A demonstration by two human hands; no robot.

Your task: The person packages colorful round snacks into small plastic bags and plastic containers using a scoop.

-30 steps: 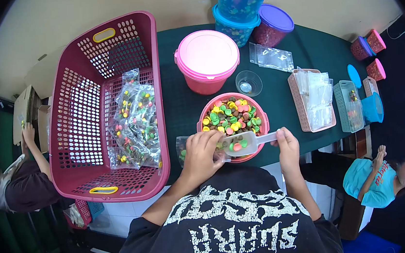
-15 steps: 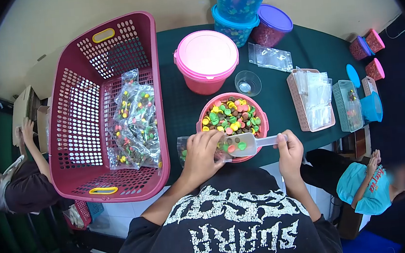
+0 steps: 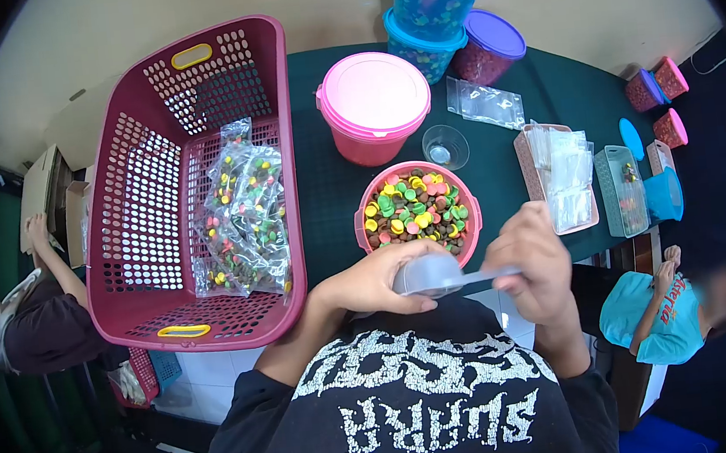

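Observation:
My right hand [image 3: 531, 263] is closed on the handle of a translucent plastic scoop [image 3: 442, 273]. The scoop is tipped, its mouth pointing left into the grasp of my left hand [image 3: 373, 282]. That hand curls around the scoop's mouth, thumb above and fingers below; the clear plastic bag seen in it earlier is now almost wholly hidden. Just beyond both hands stands an open pink tub [image 3: 361, 229] filled with button-shaped pieces [image 3: 418, 208] in yellow, green, pink and brown.
On the left is a big maroon basket [image 3: 290, 190] holding filled bags [image 3: 244, 220]. Behind the tub stand a lidded pink bucket [image 3: 376, 107] and a clear cup [image 3: 445, 149]. A tray of empty bags [image 3: 564, 177] lies right. People sit at both sides.
The scoop has tipped up and come nearer my body, with my right hand raised and turned. My left hand has drawn back from the tub and now wraps the scoop's mouth.

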